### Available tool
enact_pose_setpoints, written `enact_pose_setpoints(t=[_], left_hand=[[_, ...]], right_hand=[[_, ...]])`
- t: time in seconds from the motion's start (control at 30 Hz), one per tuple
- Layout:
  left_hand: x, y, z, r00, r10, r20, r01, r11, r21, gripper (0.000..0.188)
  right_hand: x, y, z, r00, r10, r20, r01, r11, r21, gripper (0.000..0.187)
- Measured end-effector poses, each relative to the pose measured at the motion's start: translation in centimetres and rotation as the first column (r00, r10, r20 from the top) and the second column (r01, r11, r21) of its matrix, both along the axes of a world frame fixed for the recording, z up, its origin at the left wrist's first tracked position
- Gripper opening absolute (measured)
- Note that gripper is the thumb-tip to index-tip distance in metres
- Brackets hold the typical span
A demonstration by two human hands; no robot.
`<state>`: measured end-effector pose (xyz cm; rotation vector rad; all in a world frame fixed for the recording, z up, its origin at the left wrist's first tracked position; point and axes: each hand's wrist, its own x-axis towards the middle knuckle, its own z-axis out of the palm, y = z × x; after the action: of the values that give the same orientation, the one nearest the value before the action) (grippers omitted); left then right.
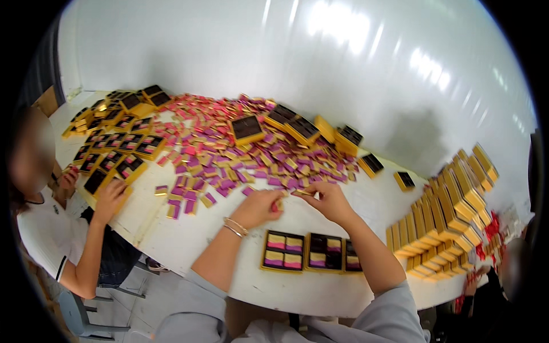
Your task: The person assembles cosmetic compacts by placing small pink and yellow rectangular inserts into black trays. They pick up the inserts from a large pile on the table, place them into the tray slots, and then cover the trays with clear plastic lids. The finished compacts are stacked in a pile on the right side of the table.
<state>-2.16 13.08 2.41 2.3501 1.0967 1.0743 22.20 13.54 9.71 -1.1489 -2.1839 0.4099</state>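
My left hand (264, 208) is closed on a small wrapped sweet (278, 204), gold and pinkish, mostly hidden by the fingers. Just right of it, my right hand (329, 203) pinches another gold wrapped sweet (301, 193) between thumb and finger. Below the hands stand three gold-edged boxes with black compartment inserts. The left box (264, 260) has a sweet in each compartment. In the middle box (315, 242), sweets show at upper right and lower left, with dark compartments beside them. My right forearm partly covers the third box (347, 249).
A wide heap of purple, pink and gold sweets (229, 163) covers the table's middle. Dark-insert boxes (247, 129) lie on it and behind it. Gold boxes (443, 211) are stacked at right. A co-worker's hand (111, 197) touches boxes at left; another person sits at far right.
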Motion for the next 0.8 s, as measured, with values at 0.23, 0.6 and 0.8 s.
enact_pose_setpoints(t=[0.23,0.6,0.8], left_hand=[[4.4,-3.6,3.7,0.982,-0.184,-0.050,0.184,0.983,-0.009,0.041],[7.5,-5.4,2.4,0.930,-0.343,-0.135,0.347,0.938,0.008,0.043],[7.4,-5.2,2.2,0.929,-0.350,-0.120,0.354,0.935,0.012,0.044]], right_hand=[[10.1,-11.0,-1.7,0.951,-0.260,-0.168,0.199,0.929,-0.311,0.020],[10.9,-13.2,-2.9,0.983,-0.158,-0.089,0.110,0.910,-0.401,0.011],[10.7,-13.4,-2.7,0.999,0.034,0.040,-0.023,0.970,-0.244,0.010]])
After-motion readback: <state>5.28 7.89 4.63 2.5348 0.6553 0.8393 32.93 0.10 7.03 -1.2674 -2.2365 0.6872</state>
